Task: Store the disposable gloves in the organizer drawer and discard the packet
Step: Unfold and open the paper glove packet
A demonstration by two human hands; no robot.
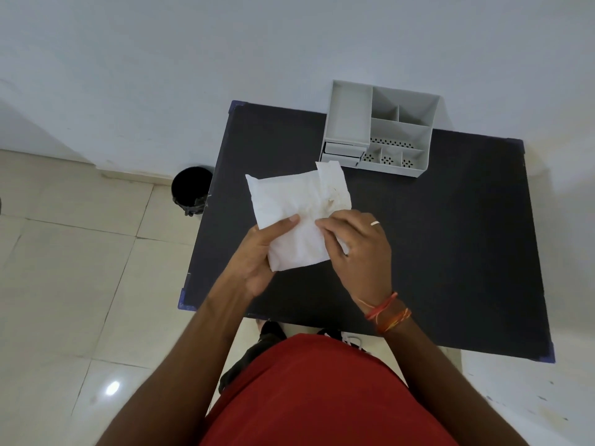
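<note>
I hold a white paper packet (293, 204) above the black table (450, 252). My left hand (257, 252) grips its lower left edge, thumb on top. My right hand (357, 249) pinches the packet's right side, fingers curled over the paper. The packet's flap stands open at the upper right, and its inside is stained. Whether gloves are inside, I cannot tell. The grey organizer (383, 130) stands at the table's far edge against the wall; its small drawer (343, 152) at the lower left looks slightly pulled out.
A black waste bin (191, 189) stands on the tiled floor just left of the table. The white wall runs behind the organizer. My red shirt fills the bottom of the view.
</note>
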